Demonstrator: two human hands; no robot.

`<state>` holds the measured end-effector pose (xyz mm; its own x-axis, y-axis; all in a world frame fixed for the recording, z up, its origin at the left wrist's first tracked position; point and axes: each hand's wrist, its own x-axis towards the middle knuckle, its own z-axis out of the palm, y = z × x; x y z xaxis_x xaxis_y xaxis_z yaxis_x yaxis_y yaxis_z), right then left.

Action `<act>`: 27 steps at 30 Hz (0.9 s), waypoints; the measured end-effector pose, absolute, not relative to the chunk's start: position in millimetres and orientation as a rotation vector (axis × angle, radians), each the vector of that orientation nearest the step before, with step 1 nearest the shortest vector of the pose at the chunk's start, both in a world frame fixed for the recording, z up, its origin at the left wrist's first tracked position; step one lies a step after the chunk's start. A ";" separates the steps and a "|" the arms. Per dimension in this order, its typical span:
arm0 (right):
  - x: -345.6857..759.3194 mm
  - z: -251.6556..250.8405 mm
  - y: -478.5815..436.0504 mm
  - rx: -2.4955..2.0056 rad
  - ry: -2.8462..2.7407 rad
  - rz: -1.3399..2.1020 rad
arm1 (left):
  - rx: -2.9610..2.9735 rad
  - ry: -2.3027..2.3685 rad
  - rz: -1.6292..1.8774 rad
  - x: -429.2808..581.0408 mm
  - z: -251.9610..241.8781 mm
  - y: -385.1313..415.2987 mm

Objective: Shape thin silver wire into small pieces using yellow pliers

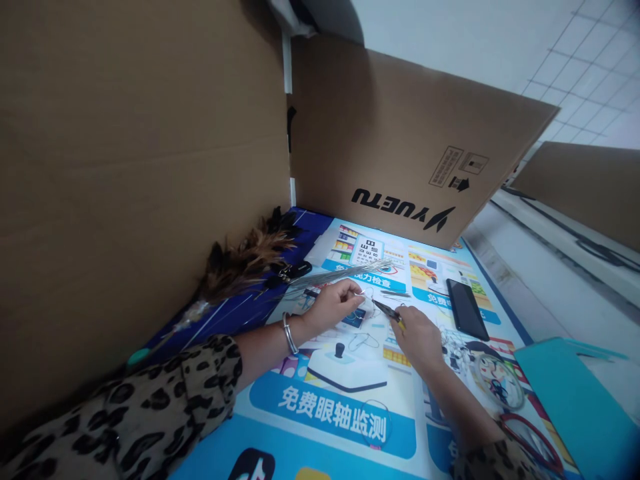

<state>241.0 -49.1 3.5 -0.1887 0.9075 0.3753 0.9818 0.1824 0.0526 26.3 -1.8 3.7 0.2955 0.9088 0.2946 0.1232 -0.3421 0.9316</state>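
My left hand (334, 305), a bangle at its wrist, is closed in a pinch on a thin wire (371, 291) that curves out past the fingertips. Wrapped around the handles of a pair of pliers (387, 311), my right hand (419, 337) points their dark, narrow jaws at the wire beside the left fingertips. Whether the jaws grip the wire is too small to tell. Under the left hand lies a bundle of straight silvery wires (345, 272). A bent loop of wire (364, 342) rests on the printed sheet below both hands.
Cardboard walls (400, 133) close off the back and left. A black phone (467, 309) lies to the right, near a clear round dish (499, 380), a red-rimmed oval object (531, 440) and a teal case (575, 400). Brown feathers (245, 257) lean along the left wall.
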 end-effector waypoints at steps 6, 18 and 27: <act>241.4 1.7 -48.6 -1.798 -2.190 -0.417 | 1.708 0.958 1.135 26.9 3.1 -0.6; 240.0 2.7 -48.5 -1.830 -2.196 -0.378 | 1.720 0.964 1.142 26.5 3.6 -1.1; 241.9 -0.8 -47.9 -1.843 -2.182 -0.345 | 1.661 0.943 1.181 27.4 3.4 -2.2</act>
<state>241.9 -47.9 -0.8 -0.1587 0.9234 0.3496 0.9862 0.1654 0.0107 27.4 -2.2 3.4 0.2645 0.9152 0.3041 0.0938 -0.3383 0.9363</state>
